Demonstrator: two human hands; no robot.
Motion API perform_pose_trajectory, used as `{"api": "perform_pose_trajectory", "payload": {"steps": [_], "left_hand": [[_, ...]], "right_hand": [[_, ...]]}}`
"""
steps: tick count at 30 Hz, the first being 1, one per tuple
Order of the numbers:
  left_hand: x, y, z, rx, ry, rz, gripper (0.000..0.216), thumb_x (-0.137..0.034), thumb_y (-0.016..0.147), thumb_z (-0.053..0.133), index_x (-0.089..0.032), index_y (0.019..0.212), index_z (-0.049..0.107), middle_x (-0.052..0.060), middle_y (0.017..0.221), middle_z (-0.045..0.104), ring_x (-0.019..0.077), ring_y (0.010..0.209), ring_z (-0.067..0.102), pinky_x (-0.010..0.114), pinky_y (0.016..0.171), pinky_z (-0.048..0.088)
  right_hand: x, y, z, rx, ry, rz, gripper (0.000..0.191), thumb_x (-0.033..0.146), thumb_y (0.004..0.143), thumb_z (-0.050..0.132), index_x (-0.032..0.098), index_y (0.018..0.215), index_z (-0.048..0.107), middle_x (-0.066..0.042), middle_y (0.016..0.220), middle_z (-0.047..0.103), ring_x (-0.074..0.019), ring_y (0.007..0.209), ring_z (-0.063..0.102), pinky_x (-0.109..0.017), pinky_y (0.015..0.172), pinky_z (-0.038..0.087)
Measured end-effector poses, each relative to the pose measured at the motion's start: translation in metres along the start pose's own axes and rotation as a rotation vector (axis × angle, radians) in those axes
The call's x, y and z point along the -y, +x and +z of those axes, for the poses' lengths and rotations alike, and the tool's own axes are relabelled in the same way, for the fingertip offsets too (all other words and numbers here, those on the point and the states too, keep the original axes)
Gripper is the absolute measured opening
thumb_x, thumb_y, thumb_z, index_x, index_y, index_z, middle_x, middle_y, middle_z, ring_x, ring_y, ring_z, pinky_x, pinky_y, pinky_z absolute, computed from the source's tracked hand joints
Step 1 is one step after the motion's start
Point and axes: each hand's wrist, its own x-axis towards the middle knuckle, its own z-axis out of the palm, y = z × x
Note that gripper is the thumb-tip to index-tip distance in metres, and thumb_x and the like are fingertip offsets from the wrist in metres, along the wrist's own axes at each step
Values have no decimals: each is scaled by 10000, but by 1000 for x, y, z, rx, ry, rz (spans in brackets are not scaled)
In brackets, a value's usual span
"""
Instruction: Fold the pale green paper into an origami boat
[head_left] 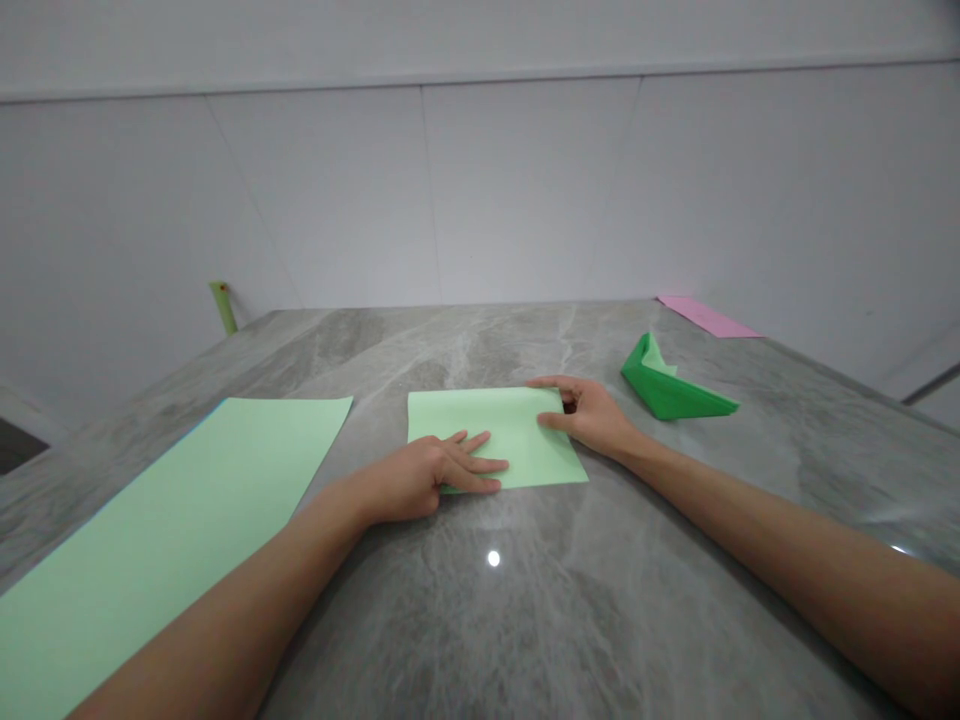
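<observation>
A light green sheet of paper [517, 435] lies crosswise on the grey table in front of me. My left hand [454, 468] rests flat on its lower left part, fingers spread. At the upper right corner, my right hand [581, 412] grips the paper, thumb on top and the other fingers curled around the far edge. The fingertips of the right hand are partly hidden. Just beyond that hand sits a folded green paper boat [671, 390], darker outside and pale green inside.
Larger light green paper [187, 500] with a blue edge lies at the left, partly under my left forearm. A pink paper [709, 317] is at the far right, by the white wall [480, 190]. A yellow-green strip [223, 307] stands at the table's [540, 600] far left edge.
</observation>
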Motion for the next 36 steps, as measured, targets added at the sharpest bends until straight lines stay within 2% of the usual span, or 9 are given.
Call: {"api": "perform_pose_trajectory", "payload": {"steps": [8,19,30,34,36], "left_hand": [[1,-1,1,-45,10,22,954,133,509,304,-327,1321,501,-56,1397,473,164,1401,229,480,1171,183],[0,-2,1,-37,20,15,946,120,488,304,-302,1306,525,-46,1391,483,169,1411,198,494,1169,176],[1,0,1,-25,-52,14,968,105,475,324,-345,1310,515,-47,1394,477,180,1404,233,506,1158,184],[2,-1,3,-30,-57,18,956,107,489,332,-353,1307,515,-49,1391,485,175,1399,260,496,1154,205],[1,-1,3,-32,-38,12,946,110,494,328,-346,1299,526,-54,1384,495,163,1395,272,477,1156,215]], "right_hand": [[1,-1,0,11,9,10,524,172,647,636,153,1170,624,-7,766,669,-151,658,607,-246,601,488],[1,-1,1,7,16,7,527,164,645,635,139,1171,621,-5,767,663,-146,660,602,-245,609,487],[-1,0,1,4,-13,-23,526,180,651,627,137,1175,616,-7,768,660,-146,658,592,-246,605,477],[-1,-2,-1,-23,-135,-67,507,196,697,612,159,1203,609,-2,757,644,-147,646,582,-262,623,485],[3,-4,-4,-111,-281,-91,470,210,729,602,174,1197,621,-12,770,632,-158,664,587,-289,669,500]]}}
